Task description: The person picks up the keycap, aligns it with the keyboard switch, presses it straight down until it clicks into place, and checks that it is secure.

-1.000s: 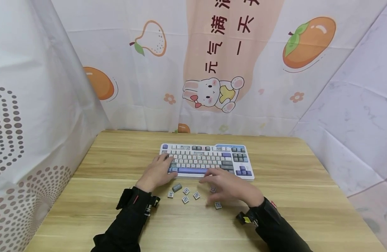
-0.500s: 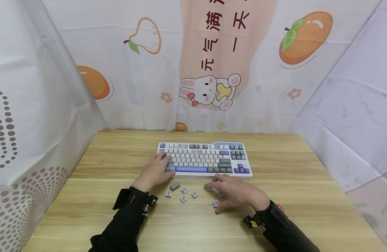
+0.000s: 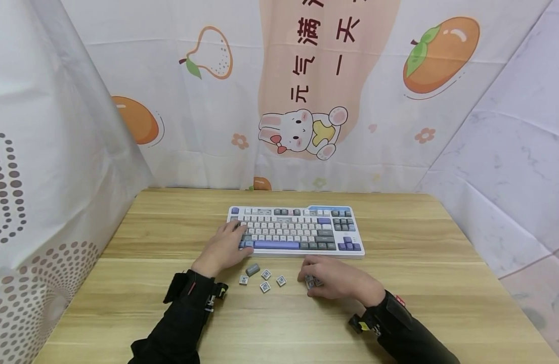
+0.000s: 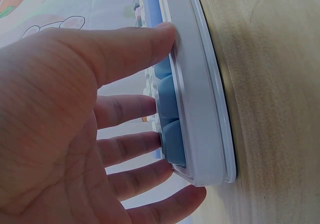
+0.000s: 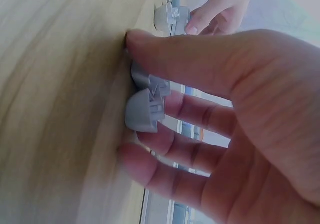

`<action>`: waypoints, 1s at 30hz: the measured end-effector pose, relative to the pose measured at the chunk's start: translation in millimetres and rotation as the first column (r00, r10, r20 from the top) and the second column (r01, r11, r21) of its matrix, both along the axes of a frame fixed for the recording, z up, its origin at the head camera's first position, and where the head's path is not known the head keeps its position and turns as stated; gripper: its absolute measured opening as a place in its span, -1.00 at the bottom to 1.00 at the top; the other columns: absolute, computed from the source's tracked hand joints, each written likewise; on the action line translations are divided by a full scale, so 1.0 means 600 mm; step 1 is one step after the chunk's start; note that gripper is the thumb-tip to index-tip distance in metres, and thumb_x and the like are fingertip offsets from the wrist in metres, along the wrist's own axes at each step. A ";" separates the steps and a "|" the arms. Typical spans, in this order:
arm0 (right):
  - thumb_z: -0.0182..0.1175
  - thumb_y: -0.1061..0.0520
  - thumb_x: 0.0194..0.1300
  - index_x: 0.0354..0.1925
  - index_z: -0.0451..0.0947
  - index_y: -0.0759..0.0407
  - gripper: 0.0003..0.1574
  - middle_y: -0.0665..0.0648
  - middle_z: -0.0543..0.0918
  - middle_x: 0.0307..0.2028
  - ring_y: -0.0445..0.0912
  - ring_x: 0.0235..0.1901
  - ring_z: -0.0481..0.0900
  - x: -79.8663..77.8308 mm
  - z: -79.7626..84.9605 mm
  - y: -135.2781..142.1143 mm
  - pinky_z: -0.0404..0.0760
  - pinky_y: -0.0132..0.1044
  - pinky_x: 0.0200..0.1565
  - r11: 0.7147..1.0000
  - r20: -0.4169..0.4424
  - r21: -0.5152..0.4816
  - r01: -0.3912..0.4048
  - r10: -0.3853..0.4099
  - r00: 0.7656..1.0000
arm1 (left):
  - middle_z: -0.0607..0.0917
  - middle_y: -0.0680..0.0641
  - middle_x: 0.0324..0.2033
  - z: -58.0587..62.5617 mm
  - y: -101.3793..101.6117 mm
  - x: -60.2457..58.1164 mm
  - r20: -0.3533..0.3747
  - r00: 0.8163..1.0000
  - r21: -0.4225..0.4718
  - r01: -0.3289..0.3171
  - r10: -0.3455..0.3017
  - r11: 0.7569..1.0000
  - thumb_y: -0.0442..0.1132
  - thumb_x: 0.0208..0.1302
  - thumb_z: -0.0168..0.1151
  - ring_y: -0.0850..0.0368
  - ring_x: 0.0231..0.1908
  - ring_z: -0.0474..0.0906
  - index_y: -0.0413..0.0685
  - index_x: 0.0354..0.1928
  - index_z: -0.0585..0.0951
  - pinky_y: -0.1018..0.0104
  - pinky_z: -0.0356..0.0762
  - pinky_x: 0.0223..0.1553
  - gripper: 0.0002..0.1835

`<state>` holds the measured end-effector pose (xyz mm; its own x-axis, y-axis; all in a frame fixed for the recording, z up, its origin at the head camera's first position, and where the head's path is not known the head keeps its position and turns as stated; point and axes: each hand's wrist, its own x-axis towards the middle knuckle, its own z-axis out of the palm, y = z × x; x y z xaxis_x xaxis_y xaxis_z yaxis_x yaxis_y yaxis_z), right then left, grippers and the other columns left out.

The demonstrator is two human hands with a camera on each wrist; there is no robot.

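Observation:
A white-framed keyboard (image 3: 277, 244) with white, grey and purple keys lies across the table. My left hand (image 3: 219, 251) rests on its left end, thumb at the front edge and fingers extended over the left side; the left wrist view shows blue keys (image 4: 175, 141) beside the fingertips. In front of the keyboard, my right hand (image 3: 337, 279) is low on the tabletop, thumb and fingers curled round a small cluster of upturned keycaps (image 5: 142, 111). Those keycaps touch one another; the fingers partly hide them in the head view.
Between the hands lie several loose keycaps (image 3: 265, 286), undersides up, and a wider grey keycap (image 3: 252, 269) on its side. The wooden table (image 3: 397, 237) meets a printed curtain (image 3: 206, 126) behind the keyboard.
My right hand has come away from the keyboard's front edge, to the right and toward me. Its thumb and fingers have drawn together, bringing separate keycaps close. My left hand stays on the keyboard.

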<state>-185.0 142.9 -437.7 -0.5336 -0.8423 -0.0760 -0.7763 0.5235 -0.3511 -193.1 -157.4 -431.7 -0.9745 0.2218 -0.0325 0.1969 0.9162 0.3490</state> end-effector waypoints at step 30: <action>-0.09 0.04 0.48 0.30 0.38 0.00 -0.52 -0.06 0.55 0.14 -0.30 -0.31 0.46 -0.032 -0.009 0.018 0.48 -0.31 -0.26 0.994 0.093 -0.098 0.055 -0.046 0.995 | 0.20 -0.31 0.36 -0.002 0.003 -0.001 0.006 1.000 0.003 -0.012 0.012 1.000 0.08 0.21 0.22 -0.30 0.33 0.07 -0.15 0.34 0.33 -0.18 0.14 0.22 -0.27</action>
<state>-204.3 153.4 -443.4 -0.5706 -0.8201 -0.0429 -0.7122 0.5202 -0.4714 -193.5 -155.9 -433.1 -0.9770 0.2099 -0.0381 0.1833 0.9173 0.3535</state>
